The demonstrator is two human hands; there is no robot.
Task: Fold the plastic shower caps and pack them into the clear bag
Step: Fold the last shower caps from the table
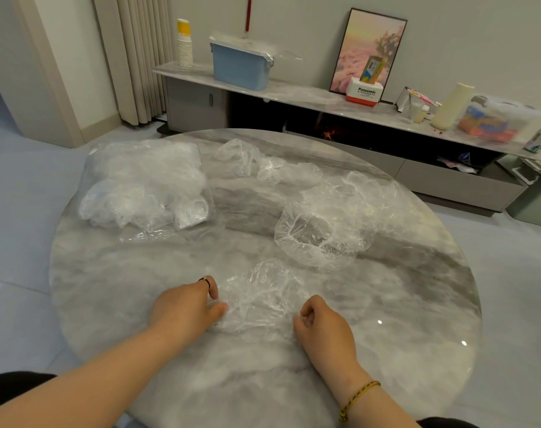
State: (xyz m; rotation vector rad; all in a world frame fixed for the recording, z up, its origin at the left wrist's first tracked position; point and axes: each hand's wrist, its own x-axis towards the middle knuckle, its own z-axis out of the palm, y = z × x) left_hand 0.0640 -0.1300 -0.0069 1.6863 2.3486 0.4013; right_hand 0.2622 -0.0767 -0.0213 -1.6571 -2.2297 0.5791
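Shower cap [259,298] seen crumpled on table [108,288], close to near edge, between both hands. Left side pinched by left hand [185,307], thumb and curled fingers closed on plastic. Right side pinched by right hand [321,322], fingers curled tight. Clear bag [142,183], stuffed with caps, laid at far left edge. Open cap [321,239] laid toward right edge, apart from hands.
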